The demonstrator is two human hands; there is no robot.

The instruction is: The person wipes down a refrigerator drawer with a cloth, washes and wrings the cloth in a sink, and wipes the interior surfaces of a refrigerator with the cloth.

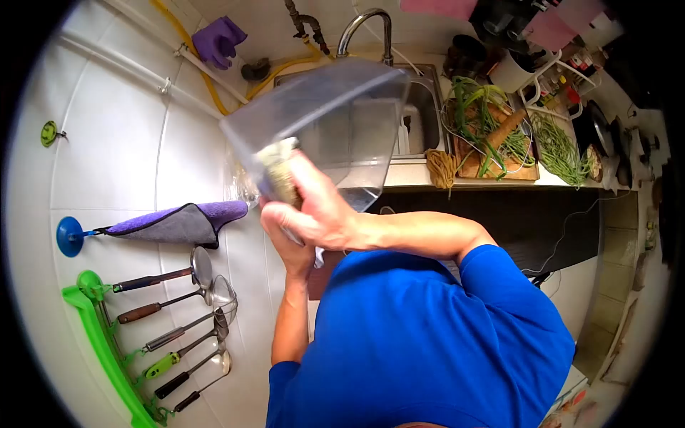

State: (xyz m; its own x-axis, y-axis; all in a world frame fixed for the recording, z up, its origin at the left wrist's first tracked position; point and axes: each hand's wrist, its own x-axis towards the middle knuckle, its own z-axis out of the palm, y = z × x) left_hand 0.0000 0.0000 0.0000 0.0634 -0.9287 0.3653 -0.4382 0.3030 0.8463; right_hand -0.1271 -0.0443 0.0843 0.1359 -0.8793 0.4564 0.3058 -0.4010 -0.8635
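Note:
A clear plastic bin [349,146] is held up tilted in front of me, over the sink's near side. My right hand [321,210] is closed around a pale yellow-green scrubbing pad or cloth [280,171], pressed against the bin's left end; motion blurs the pad. Just below, my left hand [287,242] appears to grip the bin's lower left edge. Its fingers are partly covered by my right hand.
Behind the bin are a steel sink [428,107] and a curved faucet [364,28]. Long green beans [560,146] and a board [514,171] with greens lie to the right. Ladles and strainers [203,267] hang on the left wall beside a purple-grey cloth [178,222].

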